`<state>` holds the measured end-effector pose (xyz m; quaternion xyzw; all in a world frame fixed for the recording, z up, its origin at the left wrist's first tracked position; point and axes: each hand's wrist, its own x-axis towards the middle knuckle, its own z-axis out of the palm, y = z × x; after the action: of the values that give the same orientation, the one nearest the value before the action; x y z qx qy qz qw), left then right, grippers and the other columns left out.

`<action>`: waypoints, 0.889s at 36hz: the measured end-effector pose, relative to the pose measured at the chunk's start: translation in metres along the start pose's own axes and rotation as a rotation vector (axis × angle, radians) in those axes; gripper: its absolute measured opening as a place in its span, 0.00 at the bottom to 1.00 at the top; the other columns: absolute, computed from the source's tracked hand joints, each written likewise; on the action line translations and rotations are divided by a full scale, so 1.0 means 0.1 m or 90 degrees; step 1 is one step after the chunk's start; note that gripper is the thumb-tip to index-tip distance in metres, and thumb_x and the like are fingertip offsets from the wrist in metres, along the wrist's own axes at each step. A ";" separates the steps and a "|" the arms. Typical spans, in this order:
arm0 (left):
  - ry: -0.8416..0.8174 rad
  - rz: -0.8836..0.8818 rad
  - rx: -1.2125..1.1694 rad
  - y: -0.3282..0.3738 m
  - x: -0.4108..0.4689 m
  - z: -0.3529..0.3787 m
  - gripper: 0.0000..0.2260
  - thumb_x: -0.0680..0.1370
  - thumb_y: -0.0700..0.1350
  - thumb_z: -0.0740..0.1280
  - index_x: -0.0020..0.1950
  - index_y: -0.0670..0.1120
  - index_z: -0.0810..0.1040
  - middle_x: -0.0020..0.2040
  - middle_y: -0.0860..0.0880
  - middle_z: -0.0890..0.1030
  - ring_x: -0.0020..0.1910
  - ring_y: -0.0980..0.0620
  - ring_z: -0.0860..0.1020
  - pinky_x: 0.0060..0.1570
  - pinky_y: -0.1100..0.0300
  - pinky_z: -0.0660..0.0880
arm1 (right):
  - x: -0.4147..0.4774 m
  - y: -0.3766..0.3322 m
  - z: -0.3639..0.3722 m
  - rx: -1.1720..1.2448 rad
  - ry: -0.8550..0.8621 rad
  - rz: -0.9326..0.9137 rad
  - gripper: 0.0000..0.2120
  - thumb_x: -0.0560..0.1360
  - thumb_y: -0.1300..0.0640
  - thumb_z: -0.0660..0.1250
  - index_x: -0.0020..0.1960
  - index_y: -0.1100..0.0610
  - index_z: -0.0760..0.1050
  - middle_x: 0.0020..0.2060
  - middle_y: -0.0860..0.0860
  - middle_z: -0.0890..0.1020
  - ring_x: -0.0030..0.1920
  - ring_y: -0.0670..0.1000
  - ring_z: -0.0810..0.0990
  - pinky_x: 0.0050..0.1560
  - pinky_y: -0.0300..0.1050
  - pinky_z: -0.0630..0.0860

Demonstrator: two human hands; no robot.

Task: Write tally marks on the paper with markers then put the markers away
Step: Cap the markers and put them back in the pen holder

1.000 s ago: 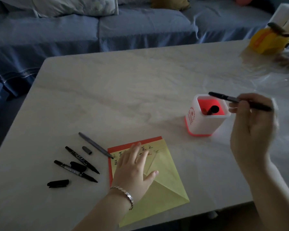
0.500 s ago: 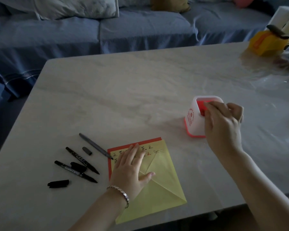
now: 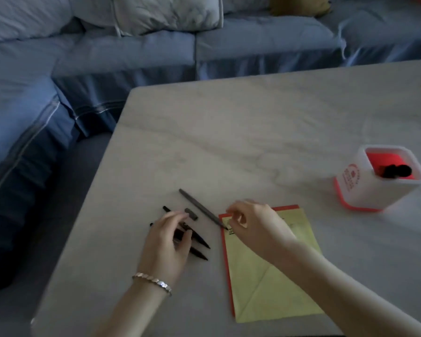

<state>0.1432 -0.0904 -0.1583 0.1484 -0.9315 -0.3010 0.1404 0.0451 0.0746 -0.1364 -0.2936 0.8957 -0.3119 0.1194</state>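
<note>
Right hand point(image 3: 255, 229) now curled over paper point(image 3: 277, 288); left hand point(image 3: 165, 242) over markers point(image 3: 201, 242).

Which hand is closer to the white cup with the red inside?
Right. The right hand hovers over the top corner of the yellow paper, left of the cup. The left hand is farther left, over the black markers.

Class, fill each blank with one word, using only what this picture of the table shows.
1. The bracelet is on the ___ wrist.
2. The yellow paper lies on a ___ sheet.
3. The sofa behind the table is ___.
4. The left hand covers part of the ___ markers.
Answers: left, red, blue, black.
</note>
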 end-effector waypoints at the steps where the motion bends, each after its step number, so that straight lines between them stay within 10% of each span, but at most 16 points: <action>1: 0.011 -0.007 -0.001 -0.04 0.00 -0.06 0.13 0.68 0.39 0.65 0.52 0.40 0.79 0.50 0.44 0.80 0.51 0.56 0.73 0.53 0.74 0.65 | 0.11 -0.08 0.06 -0.005 -0.009 0.003 0.12 0.75 0.57 0.61 0.58 0.54 0.74 0.52 0.50 0.79 0.52 0.53 0.77 0.49 0.44 0.73; 5: 0.034 -0.038 -0.011 -0.11 0.03 -0.20 0.14 0.69 0.30 0.68 0.53 0.40 0.79 0.51 0.46 0.80 0.48 0.58 0.74 0.47 0.85 0.60 | 0.47 -0.28 0.27 -0.095 -0.064 0.039 0.15 0.76 0.58 0.60 0.61 0.58 0.70 0.57 0.54 0.75 0.56 0.56 0.74 0.50 0.47 0.73; 11: 0.009 -0.039 0.003 -0.14 0.15 -0.15 0.14 0.71 0.33 0.68 0.56 0.41 0.78 0.53 0.46 0.79 0.54 0.49 0.75 0.51 0.73 0.61 | 0.61 -0.33 0.42 -0.170 -0.113 0.123 0.09 0.73 0.65 0.60 0.51 0.60 0.76 0.45 0.56 0.77 0.45 0.58 0.77 0.37 0.44 0.69; 21: -0.077 0.006 0.105 -0.17 0.43 0.12 0.10 0.69 0.33 0.66 0.47 0.43 0.81 0.46 0.46 0.80 0.50 0.43 0.76 0.51 0.53 0.71 | 0.08 -0.10 0.01 0.112 -0.040 0.157 0.05 0.71 0.57 0.67 0.45 0.56 0.79 0.35 0.51 0.80 0.30 0.49 0.74 0.30 0.41 0.70; 32: -0.044 -0.007 0.093 0.05 0.36 0.21 0.06 0.77 0.42 0.63 0.51 0.46 0.78 0.50 0.50 0.77 0.53 0.51 0.71 0.53 0.63 0.61 | -0.28 0.13 -0.28 0.225 0.049 0.172 0.06 0.69 0.59 0.69 0.40 0.47 0.77 0.33 0.45 0.81 0.33 0.44 0.78 0.34 0.36 0.75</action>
<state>0.1020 -0.0887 -0.1651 0.1532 -0.9543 -0.2382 0.0955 0.0507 0.1129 -0.1222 -0.1336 0.8623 -0.4559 0.1755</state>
